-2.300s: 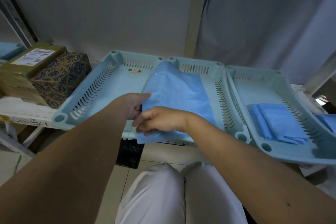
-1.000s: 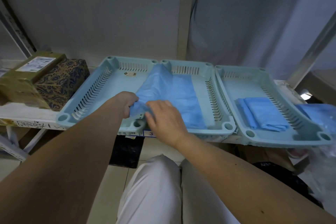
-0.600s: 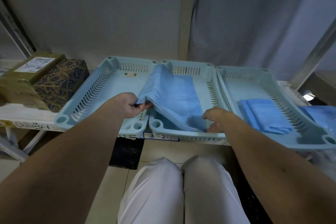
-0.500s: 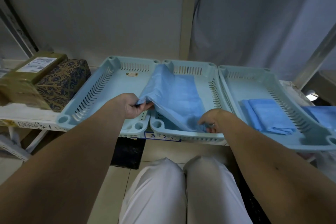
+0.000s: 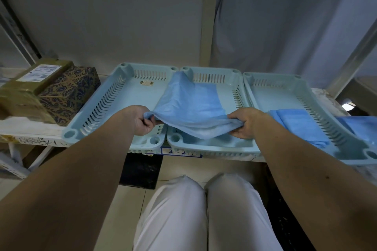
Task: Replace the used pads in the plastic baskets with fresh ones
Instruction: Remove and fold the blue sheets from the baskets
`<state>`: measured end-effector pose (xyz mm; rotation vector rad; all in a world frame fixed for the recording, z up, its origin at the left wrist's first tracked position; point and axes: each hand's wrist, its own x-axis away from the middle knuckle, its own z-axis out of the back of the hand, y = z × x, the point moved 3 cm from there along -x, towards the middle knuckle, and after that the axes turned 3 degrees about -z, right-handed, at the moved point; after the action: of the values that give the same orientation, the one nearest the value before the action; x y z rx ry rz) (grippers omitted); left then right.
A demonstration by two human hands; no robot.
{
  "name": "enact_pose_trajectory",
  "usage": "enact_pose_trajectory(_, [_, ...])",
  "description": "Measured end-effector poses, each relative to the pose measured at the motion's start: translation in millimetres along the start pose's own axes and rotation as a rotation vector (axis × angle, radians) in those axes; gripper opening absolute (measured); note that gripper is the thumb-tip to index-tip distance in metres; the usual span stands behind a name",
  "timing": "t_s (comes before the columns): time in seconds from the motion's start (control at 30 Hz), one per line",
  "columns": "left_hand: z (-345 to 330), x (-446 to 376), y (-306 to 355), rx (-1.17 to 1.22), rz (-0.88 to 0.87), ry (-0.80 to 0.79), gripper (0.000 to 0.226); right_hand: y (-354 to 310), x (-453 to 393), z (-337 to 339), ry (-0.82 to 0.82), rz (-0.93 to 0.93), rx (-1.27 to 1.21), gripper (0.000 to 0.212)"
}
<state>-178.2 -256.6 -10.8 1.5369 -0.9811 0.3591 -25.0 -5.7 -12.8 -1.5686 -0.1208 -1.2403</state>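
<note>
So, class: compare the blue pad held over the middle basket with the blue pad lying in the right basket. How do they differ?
The held pad is spread open; the pad in the right basket is folded. The held pad is gripped by the left hand and the right hand, its near edge lifted; the folded one lies untouched on the right basket floor. The held pad drapes over the middle basket rim. Both are blue.
</note>
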Motion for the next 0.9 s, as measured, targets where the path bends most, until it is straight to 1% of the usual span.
enact_pose_trajectory(0.07, [3,11,-3,-0.086,-0.025,0.025,0.034,3,6,8,-0.025,0.0,0.021,0.013])
enact_pose_trajectory(0.13, [10,16,-3,-0.261,-0.039,0.082,0.033,3,6,14,-0.064,-0.035,0.1,0.002])
enact_pose_trajectory(0.2, [16,18,-6,-0.445,-0.017,0.085,0.03,5,5,21,-0.096,-0.069,0.199,0.008])
enact_pose_trajectory(0.27, [21,17,-9,-0.571,0.024,0.076,0.027,6,4,27,-0.067,-0.067,0.297,0.011])
enact_pose_trajectory(0.33, [26,15,-13,-0.642,0.074,0.088,0.025,9,4,31,-0.02,-0.036,0.354,0.014])
enact_pose_trajectory(0.43, [29,15,-18,-0.644,0.137,0.082,0.021,14,9,27,-0.024,-0.003,0.383,0.01])
enact_pose_trajectory(0.47, [27,17,-19,-0.61,0.142,0.06,0.024,14,9,25,-0.043,0.021,0.363,0.026])
enact_pose_trajectory(0.5, [25,18,-20,-0.565,0.131,0.036,0.031,15,8,23,-0.061,0.041,0.34,0.047])
enact_pose_trajectory(0.53, [23,18,-19,-0.529,0.114,0.021,0.036,16,8,20,-0.077,0.055,0.333,0.06])
enact_pose_trajectory(0.57, [20,20,-19,-0.516,0.096,0.015,0.035,17,9,17,-0.076,0.068,0.361,0.063])
enact_pose_trajectory(0.63, [16,25,-19,-0.531,0.074,0.017,0.028,19,9,12,-0.057,0.096,0.473,0.054])
enact_pose_trajectory(0.73, [15,31,-20,-0.522,0.066,-0.006,0.024,20,8,13,-0.02,0.116,0.543,0.05])
enact_pose_trajectory(0.8, [13,35,-21,-0.465,0.076,-0.056,0.014,18,12,15,-0.028,0.102,0.499,0.047])
enact_pose_trajectory(0.87, [13,36,-21,-0.417,0.07,-0.064,0.003,18,19,17,-0.047,0.094,0.42,0.045])
enact_pose_trajectory(0.9, [14,35,-20,-0.415,0.066,-0.048,0.006,17,21,18,-0.055,0.099,0.39,0.044])
